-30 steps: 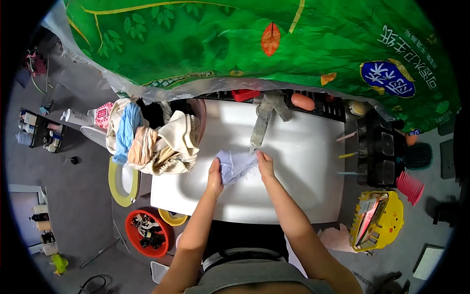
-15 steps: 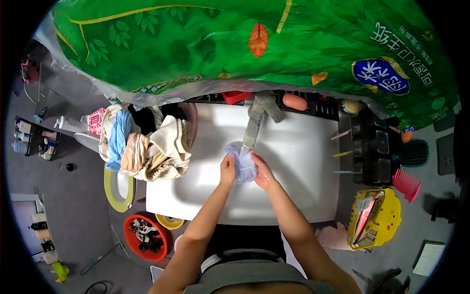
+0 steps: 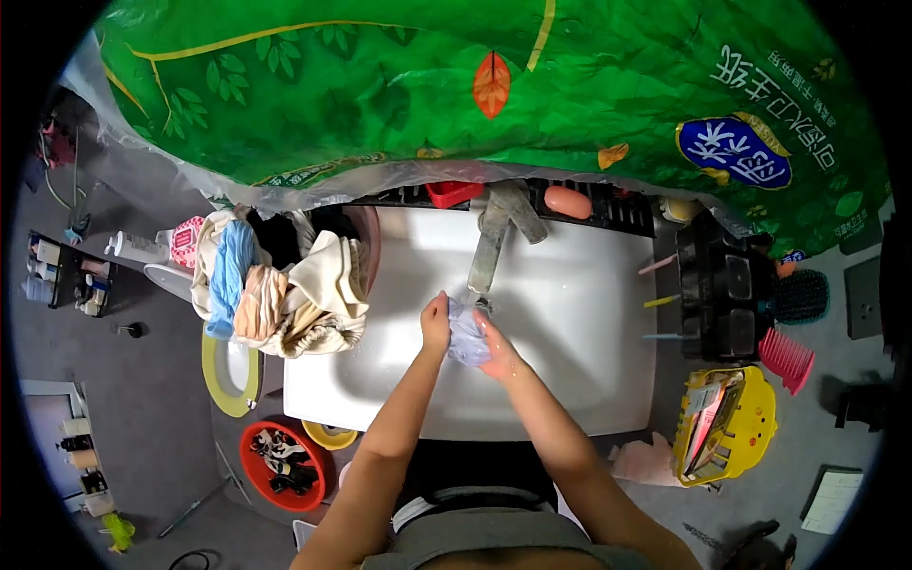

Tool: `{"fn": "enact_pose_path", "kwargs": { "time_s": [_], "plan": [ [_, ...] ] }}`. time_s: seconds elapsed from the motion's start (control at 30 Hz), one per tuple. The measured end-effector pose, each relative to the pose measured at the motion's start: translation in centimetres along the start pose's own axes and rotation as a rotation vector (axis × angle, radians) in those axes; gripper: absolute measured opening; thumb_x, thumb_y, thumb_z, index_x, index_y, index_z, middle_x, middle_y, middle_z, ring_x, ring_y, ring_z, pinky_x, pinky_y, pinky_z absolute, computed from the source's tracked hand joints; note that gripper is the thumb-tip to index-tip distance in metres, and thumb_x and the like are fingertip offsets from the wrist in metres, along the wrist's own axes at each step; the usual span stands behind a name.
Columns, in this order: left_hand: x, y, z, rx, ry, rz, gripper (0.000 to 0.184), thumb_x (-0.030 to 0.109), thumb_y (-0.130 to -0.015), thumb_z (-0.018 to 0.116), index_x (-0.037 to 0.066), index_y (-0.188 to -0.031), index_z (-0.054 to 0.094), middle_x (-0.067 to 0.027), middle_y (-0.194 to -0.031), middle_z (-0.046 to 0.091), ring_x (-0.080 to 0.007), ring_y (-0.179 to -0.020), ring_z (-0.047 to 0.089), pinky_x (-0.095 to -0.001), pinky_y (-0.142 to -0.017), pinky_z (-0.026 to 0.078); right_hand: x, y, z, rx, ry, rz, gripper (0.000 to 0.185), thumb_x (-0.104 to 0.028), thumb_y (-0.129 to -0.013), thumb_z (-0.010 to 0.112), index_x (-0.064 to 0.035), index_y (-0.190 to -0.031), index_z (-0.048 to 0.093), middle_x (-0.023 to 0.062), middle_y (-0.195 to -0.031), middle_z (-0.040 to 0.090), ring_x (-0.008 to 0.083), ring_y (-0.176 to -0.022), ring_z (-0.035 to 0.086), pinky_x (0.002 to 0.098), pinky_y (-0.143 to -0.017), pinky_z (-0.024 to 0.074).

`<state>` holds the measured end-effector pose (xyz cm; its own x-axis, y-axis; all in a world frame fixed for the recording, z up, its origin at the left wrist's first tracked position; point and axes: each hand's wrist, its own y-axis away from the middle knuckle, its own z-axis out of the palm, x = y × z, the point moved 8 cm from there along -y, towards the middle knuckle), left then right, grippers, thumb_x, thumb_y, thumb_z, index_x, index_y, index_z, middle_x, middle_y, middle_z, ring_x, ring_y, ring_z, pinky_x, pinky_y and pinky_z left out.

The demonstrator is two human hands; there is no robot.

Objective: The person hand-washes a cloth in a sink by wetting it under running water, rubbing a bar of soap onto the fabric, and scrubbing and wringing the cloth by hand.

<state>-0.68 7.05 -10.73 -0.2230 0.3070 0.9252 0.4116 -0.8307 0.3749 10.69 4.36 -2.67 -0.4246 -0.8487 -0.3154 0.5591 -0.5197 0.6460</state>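
Observation:
A wet lavender cloth (image 3: 465, 338) is bunched between my two hands over the white sink (image 3: 589, 323). My left hand (image 3: 436, 325) is closed on the cloth's left edge, thumb uppermost. On the other side, my right hand (image 3: 498, 353) grips it with the fingers pressed along its right edge; drops of water show near that wrist. Just beyond the cloth is the end of the grey faucet (image 3: 488, 249), and the dark drain (image 3: 483, 305) shows beside the cloth. What kind of garment or cloth it is I cannot make out.
Piled clothes (image 3: 285, 285) fill a basin on the sink's left. A big green plastic package (image 3: 380, 104) overhangs the back, near an orange soap bar (image 3: 568, 202). Right of the sink are a black holder (image 3: 727, 294) and a yellow basket (image 3: 746, 427). A red bucket (image 3: 323, 465) stands lower left.
Both hands have drawn the lavender cloth slightly toward me, away from the faucet's mouth. The cloth looks more gathered, and my right fingers lie closer against it. The drain has come into sight.

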Motion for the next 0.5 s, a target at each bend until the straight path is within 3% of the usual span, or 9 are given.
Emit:
{"fn": "enact_pose_path", "kwargs": {
  "time_s": [0.1,0.13,0.17,0.27,0.3,0.4,0.43,0.5],
  "plan": [
    [-4.7,1.3,1.4,-0.077,0.421,-0.323,0.045,0.049,-0.084,0.039,0.007,-0.087,0.056,-0.0031,-0.083,0.058,-0.0189,-0.079,0.056,-0.0337,-0.071,0.043,-0.7,0.5,0.5,-0.072,0.038,-0.066,0.034,-0.025,-0.078,0.059,-0.0079,-0.107,0.050,0.0049,-0.101,0.055,0.0189,-0.090,0.054,0.0331,-0.078,0.0430],
    [-5.7,1.7,2.5,-0.091,0.577,-0.444,0.049,0.052,-0.083,0.038,0.008,-0.095,0.056,-0.0038,-0.090,0.059,-0.0198,-0.084,0.056,-0.0335,-0.076,0.043,-0.7,0.4,0.2,-0.069,0.011,-0.054,0.035,-0.026,-0.079,0.057,-0.0078,-0.108,0.050,0.0051,-0.102,0.055,0.0188,-0.091,0.053,0.0329,-0.078,0.0426],
    [-0.9,5.3,5.5,-0.429,0.768,-0.577,0.060,0.057,-0.081,0.035,0.008,-0.112,0.048,-0.0077,-0.108,0.054,-0.0225,-0.099,0.051,-0.0355,-0.087,0.040,-0.7,0.4,0.1,-0.066,-0.016,-0.041,0.035,-0.027,-0.080,0.056,-0.0077,-0.109,0.050,0.0053,-0.103,0.054,0.0188,-0.093,0.053,0.0328,-0.079,0.0423],
    [2.0,6.9,7.6,-0.665,1.127,-0.515,0.057,0.053,-0.082,0.034,0.007,-0.113,0.048,-0.0096,-0.111,0.053,-0.0253,-0.101,0.051,-0.0375,-0.088,0.040,-2.6,-0.1,-2.2,0.116,0.090,-0.153,0.038,-0.034,-0.084,0.048,-0.0076,-0.112,0.048,0.0060,-0.107,0.053,0.0192,-0.098,0.051,0.0331,-0.083,0.0405],
    [1.7,6.5,8.2,-0.587,1.164,-0.589,0.052,0.048,-0.082,0.036,0.007,-0.110,0.050,-0.0092,-0.107,0.055,-0.0252,-0.098,0.053,-0.0378,-0.087,0.041,-3.3,-0.1,-3.3,0.208,0.153,-0.214,0.040,-0.037,-0.085,0.045,-0.0076,-0.113,0.048,0.0062,-0.109,0.053,0.0195,-0.100,0.050,0.0333,-0.085,0.0397],
    [2.4,4.9,8.1,-0.417,1.058,-0.409,0.049,0.046,-0.083,0.036,0.006,-0.107,0.051,-0.0095,-0.103,0.057,-0.0251,-0.096,0.054,-0.0384,-0.087,0.042,-4.8,1.0,-6.3,0.567,0.539,-0.227,0.048,-0.050,-0.084,0.036,-0.0128,-0.112,0.048,0.0027,-0.110,0.053,0.0207,-0.102,0.049,0.0408,-0.087,0.0369],
    [2.2,4.8,7.5,-0.280,0.992,-0.376,0.035,0.033,-0.082,0.045,0.005,-0.101,0.053,-0.0091,-0.095,0.059,-0.0258,-0.089,0.056,-0.0366,-0.084,0.042,-3.5,0.7,-6.9,0.593,0.448,-0.054,0.054,-0.057,-0.082,0.033,-0.0153,-0.112,0.048,0.0018,-0.112,0.053,0.0226,-0.104,0.048,0.0434,-0.088,0.0349],
    [3.5,5.7,6.1,-0.156,0.491,-0.126,0.027,0.023,-0.077,0.051,0.005,-0.098,0.053,-0.0082,-0.092,0.057,-0.0249,-0.086,0.055,-0.0340,-0.083,0.041,-1.8,-1.4,-4.9,0.218,0.099,0.027,0.053,-0.055,-0.084,0.031,-0.0135,-0.110,0.049,0.0037,-0.109,0.054,0.0211,-0.099,0.051,0.0393,-0.085,0.0391]
  ]
}}
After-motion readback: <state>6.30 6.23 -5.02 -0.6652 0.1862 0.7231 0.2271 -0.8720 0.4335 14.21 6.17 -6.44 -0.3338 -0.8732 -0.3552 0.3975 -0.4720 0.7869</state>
